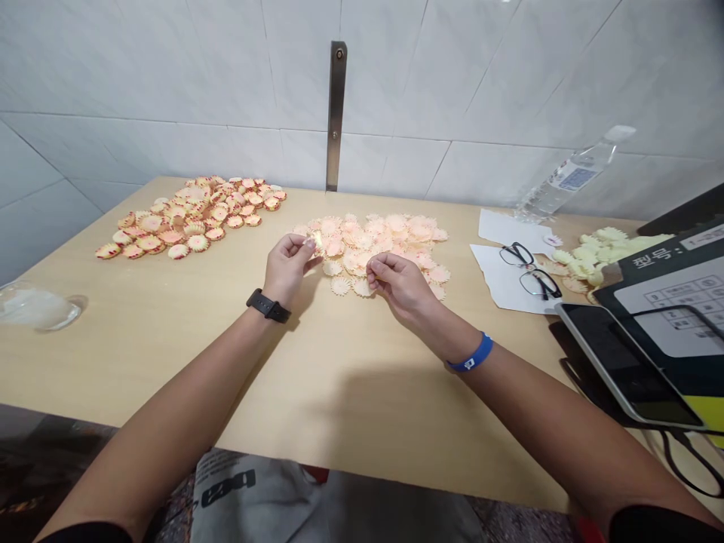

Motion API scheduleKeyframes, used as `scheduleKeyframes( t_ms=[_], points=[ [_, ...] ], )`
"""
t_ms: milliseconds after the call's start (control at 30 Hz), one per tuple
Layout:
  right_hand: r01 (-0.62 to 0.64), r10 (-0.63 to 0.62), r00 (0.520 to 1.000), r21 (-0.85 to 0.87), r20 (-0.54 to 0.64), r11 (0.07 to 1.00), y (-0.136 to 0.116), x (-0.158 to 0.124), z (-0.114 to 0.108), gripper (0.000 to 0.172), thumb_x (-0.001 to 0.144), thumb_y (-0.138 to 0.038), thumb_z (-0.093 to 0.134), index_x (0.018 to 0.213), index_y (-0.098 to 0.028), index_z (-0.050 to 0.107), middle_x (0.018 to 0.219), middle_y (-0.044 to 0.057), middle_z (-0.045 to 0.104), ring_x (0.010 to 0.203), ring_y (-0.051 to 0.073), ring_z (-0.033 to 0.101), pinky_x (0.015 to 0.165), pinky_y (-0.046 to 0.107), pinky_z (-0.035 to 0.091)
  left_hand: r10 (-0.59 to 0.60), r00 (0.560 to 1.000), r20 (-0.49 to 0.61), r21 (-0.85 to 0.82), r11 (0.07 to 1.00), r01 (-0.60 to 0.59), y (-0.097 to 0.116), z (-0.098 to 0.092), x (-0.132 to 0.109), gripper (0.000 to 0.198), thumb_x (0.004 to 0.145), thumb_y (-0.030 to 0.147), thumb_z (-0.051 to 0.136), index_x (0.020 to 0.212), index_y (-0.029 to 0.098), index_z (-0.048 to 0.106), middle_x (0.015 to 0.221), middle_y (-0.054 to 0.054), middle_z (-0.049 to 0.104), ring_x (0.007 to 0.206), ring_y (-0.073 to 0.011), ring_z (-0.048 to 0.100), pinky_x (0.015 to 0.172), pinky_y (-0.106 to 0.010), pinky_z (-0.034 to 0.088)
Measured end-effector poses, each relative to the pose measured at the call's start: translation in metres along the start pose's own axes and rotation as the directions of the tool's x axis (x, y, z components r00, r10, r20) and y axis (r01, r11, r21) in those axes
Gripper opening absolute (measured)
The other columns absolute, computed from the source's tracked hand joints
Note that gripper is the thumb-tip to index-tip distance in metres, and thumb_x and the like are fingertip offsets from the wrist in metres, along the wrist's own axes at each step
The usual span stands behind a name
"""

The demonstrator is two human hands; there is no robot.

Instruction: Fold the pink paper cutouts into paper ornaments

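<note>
My left hand, with a black band at its wrist, pinches a pale scalloped flower-shaped disc between thumb and fingers. Opposite it, my right hand has its thumb and fingertips pressed together; what they hold, if anything, is too small to make out. Beneath and behind both hands spreads a loose pile of pale pink scalloped discs on the table. Several cream discs lie at the pile's near edge. Further left sits a heap of layered flower pieces with red-tipped edges.
To the right, glasses rest on white paper. A water bottle leans against the tiled wall. Pale green pieces, a dark labelled box and a phone are at the right. A clear container stands left.
</note>
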State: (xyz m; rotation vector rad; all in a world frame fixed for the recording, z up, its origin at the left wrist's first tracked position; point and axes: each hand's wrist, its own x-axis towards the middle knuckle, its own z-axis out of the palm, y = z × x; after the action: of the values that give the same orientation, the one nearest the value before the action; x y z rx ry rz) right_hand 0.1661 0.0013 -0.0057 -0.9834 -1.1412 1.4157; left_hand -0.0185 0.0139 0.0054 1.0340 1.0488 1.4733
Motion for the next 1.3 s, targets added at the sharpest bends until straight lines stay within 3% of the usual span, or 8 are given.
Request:
scheduleKeyframes(
  t_ms=[100,267,433,600,767,867,1100,1300],
  points=[
    [0.019,-0.017,0.998,-0.037,0.058,0.999,-0.003,-0.001,0.004,0.036,0.068,-0.051,0.078,0.076,-0.019,0.064,0.066,-0.001,0.058,0.058,0.010,0.053,0.054,0.025,0.046,0.063,0.992,0.113,0.153,0.985,-0.080,0.003,0.003,-0.003,0.031,0.065,0.038,0.076,0.075,0.018,0.054,0.075,0.001,0.058,0.074,-0.0120,0.057,0.075,-0.028,0.051],
    [-0.005,0.013,0.991,-0.060,0.137,0.998,-0.001,-0.004,0.012,0.036,0.069,-0.052,0.077,0.075,-0.017,0.067,0.065,0.000,0.059,0.058,0.012,0.056,0.055,0.027,0.047,0.165,0.924,0.345,0.374,0.879,-0.296,0.004,0.011,-0.019,0.023,0.074,0.038,0.069,0.074,0.018,0.058,0.082,-0.003,0.061,0.081,-0.0155,0.058,0.075,-0.027,0.048],
    [-0.195,0.182,0.966,0.056,0.183,0.979,-0.006,-0.008,0.009,0.028,0.069,-0.041,0.078,0.072,-0.016,0.065,0.066,0.001,0.060,0.058,0.011,0.055,0.054,0.026,0.045,0.289,0.863,0.414,0.440,0.767,-0.468,0.003,0.008,-0.019,0.010,0.082,0.028,0.061,0.078,0.020,0.059,0.086,-0.004,0.062,0.085,-0.0168,0.057,0.074,-0.027,0.048],
    [-0.269,0.232,0.943,0.138,0.240,0.953,-0.010,-0.005,0.005,0.022,0.074,-0.035,0.074,0.071,-0.017,0.060,0.068,0.002,0.059,0.059,0.012,0.054,0.051,0.024,0.044,0.457,0.787,0.415,0.426,0.666,-0.612,0.007,0.007,-0.020,0.009,0.085,0.025,0.058,0.077,0.021,0.058,0.089,-0.006,0.062,0.090,-0.0185,0.057,0.075,-0.029,0.048],
    [-0.251,0.226,0.926,0.045,0.303,0.967,-0.011,-0.005,0.001,0.034,0.077,-0.050,0.072,0.082,-0.017,0.066,0.075,0.004,0.065,0.061,0.013,0.060,0.054,0.026,0.048,0.436,0.755,0.490,0.433,0.630,-0.645,0.010,0.007,-0.019,0.009,0.084,0.026,0.061,0.076,0.021,0.062,0.086,-0.005,0.064,0.086,-0.0190,0.058,0.078,-0.032,0.047],
    [-0.271,0.246,0.913,0.033,0.326,0.962,-0.010,-0.005,-0.001,0.031,0.074,-0.043,0.077,0.084,-0.015,0.069,0.078,0.005,0.065,0.063,0.013,0.061,0.057,0.026,0.049,0.435,0.719,0.543,0.424,0.597,-0.681,0.007,0.007,-0.017,0.009,0.084,0.027,0.063,0.077,0.021,0.064,0.092,-0.006,0.065,0.091,-0.0201,0.060,0.086,-0.034,0.046],
    [-0.307,0.284,0.939,0.103,0.192,0.946,-0.013,-0.001,0.000,0.023,0.068,-0.028,0.075,0.060,-0.015,0.059,0.057,0.000,0.054,0.053,0.010,0.052,0.048,0.023,0.041,0.532,0.624,0.572,0.364,0.518,-0.774,0.003,0.007,-0.019,0.009,0.089,0.022,0.057,0.080,0.020,0.060,0.092,-0.005,0.068,0.092,-0.0194,0.060,0.088,-0.037,0.046],
    [-0.172,0.172,0.985,0.020,0.021,0.985,-0.017,0.003,0.001,0.034,0.067,-0.039,0.078,0.057,-0.014,0.058,0.055,0.001,0.055,0.051,0.009,0.051,0.048,0.022,0.043,0.596,0.617,0.514,0.274,0.567,-0.777,0.006,0.009,-0.029,0.010,0.094,0.023,0.051,0.086,0.021,0.056,0.089,-0.006,0.068,0.088,-0.0190,0.061,0.084,-0.036,0.048]
  ],
)
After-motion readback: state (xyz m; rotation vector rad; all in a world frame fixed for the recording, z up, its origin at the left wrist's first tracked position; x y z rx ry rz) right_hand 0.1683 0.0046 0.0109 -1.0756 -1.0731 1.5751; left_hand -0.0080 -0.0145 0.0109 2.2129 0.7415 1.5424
